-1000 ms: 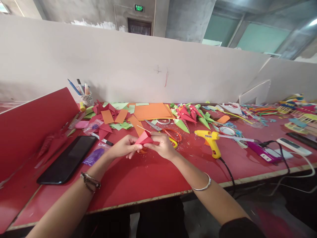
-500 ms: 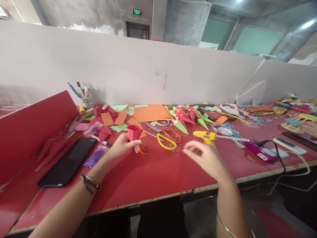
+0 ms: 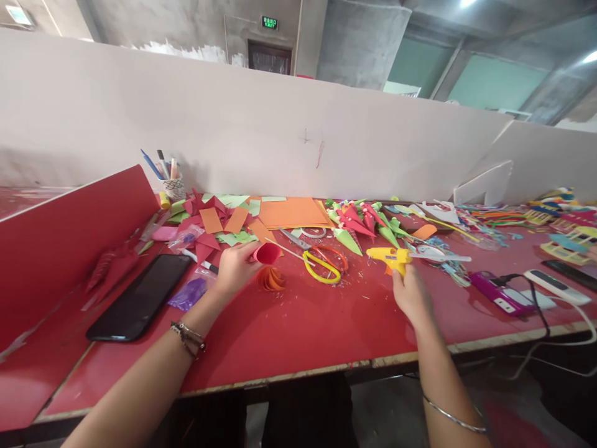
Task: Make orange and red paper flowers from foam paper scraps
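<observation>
- From the head view, I see the person's left hand point(image 3: 236, 269) pinching a red paper cone point(image 3: 268, 254) above the red tabletop point(image 3: 317, 336), its round mouth tipped toward me.
- The right hand point(image 3: 414, 295) is wrapped around the grip of a yellow hot glue gun point(image 3: 389, 256) (whether the gun is off the table, I can't tell from here), its nozzle facing left and a pale glue stick point(image 3: 450, 257) jutting out behind.
- The hands are well apart; scissors point(image 3: 329, 280) with yellow and orange handle loops lie between them.
- Just below the cone sits a coil of orange paper strips point(image 3: 272, 279).
- Farther back, a pile of red and green cones point(image 3: 347, 241) rests beside stacked orange sheets point(image 3: 293, 213).
- A black smartphone point(image 3: 140, 298) lies left of a small purple plastic bag point(image 3: 190, 294), near the left forearm.
</observation>
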Motion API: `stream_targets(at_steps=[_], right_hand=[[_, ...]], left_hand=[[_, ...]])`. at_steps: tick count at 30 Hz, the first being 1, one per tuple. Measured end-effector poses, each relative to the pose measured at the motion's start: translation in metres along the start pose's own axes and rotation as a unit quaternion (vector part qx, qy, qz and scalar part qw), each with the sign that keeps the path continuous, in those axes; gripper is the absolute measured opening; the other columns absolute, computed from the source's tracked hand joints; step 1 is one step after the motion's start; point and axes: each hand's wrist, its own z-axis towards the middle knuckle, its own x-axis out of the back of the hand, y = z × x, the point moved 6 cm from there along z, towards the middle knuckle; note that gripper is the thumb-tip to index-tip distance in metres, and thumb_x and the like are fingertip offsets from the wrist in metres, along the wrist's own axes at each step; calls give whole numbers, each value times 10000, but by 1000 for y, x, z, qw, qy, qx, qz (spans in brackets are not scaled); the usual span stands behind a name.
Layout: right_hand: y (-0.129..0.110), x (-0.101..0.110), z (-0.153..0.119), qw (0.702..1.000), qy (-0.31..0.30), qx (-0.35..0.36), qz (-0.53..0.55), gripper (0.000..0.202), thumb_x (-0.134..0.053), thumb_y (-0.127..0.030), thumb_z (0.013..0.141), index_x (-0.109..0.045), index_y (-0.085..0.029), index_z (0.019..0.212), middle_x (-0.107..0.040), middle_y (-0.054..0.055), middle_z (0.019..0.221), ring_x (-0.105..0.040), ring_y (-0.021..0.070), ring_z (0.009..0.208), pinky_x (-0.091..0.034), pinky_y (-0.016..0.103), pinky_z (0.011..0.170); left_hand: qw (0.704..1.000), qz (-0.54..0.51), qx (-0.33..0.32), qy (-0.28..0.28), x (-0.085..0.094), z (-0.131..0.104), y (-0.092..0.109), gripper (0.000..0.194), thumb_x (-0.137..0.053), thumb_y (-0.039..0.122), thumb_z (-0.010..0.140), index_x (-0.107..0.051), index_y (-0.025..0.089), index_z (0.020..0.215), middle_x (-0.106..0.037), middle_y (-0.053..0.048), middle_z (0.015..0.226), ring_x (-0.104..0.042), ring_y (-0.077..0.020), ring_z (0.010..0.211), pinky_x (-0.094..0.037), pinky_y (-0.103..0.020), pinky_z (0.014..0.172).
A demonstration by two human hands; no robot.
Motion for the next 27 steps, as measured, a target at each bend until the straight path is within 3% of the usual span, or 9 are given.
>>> stream_targets(at_steps=[5, 7, 9, 12, 15, 20, 27], right_hand=[[-41, 46, 6, 991, 111, 30, 67, 382, -332, -332, 830, -461, -84, 1089, -603, 178, 877, -578, 274, 758, -389, 335, 573], [-68, 62, 12, 979, 123, 64, 152, 420, -461, -428, 764, -499, -122, 1050, -616, 132, 820, -578, 247, 698, -401, 319, 558], [-100, 68, 17, 963, 95, 102, 231, 447, -581, -493, 654, -552, -142, 928, -618, 89, 733, -569, 215, 622, -414, 306, 539], [-147, 62, 16, 929, 53, 187, 316, 400, -623, -486, 607, -573, -152, 822, -617, 62, 700, -560, 183, 580, -427, 288, 514], [-173, 45, 7, 908, 24, 230, 348, 359, -648, -457, 592, -580, -151, 766, -623, 53, 674, -575, 173, 581, -436, 270, 512], [-179, 21, -11, 910, -11, 254, 328, 323, -671, -450, 569, -561, -154, 637, -606, 41, 560, -568, 171, 502, -428, 264, 468], [-185, 7, -22, 910, -44, 284, 298, 295, -627, -443, 624, -577, -157, 675, -624, 43, 585, -576, 168, 510, -412, 247, 461]], left_hand=[[997, 67, 44, 10, 1, 0, -15, 232, -500, 369, 745, -611, 168, 709, -608, -12, 594, -515, -118, 539, -311, -192, 510], [994, 96, 59, 3, 2, 1, -19, 269, -484, 403, 756, -617, 173, 718, -617, -18, 599, -524, -123, 532, -297, -197, 502], [989, 131, 73, -2, 3, 2, -23, 312, -464, 436, 766, -617, 173, 695, -618, -23, 582, -527, -131, 516, -278, -206, 487], [980, 185, 74, -11, 6, 3, -24, 304, -455, 415, 781, -623, 174, 704, -638, -38, 602, -555, -154, 534, -256, -222, 477], [975, 215, 60, -12, 8, 3, -22, 220, -462, 333, 788, -634, 197, 803, -675, -41, 725, -598, -171, 613, -257, -231, 481], [971, 234, 52, 2, 11, 3, -19, 161, -508, 269, 757, -624, 229, 861, -688, -11, 835, -618, -179, 670, -261, -233, 477], [965, 261, 35, 8, 12, 3, -16, 130, -507, 245, 762, -614, 232, 837, -686, 12, 815, -616, -169, 640, -231, -230, 451]])
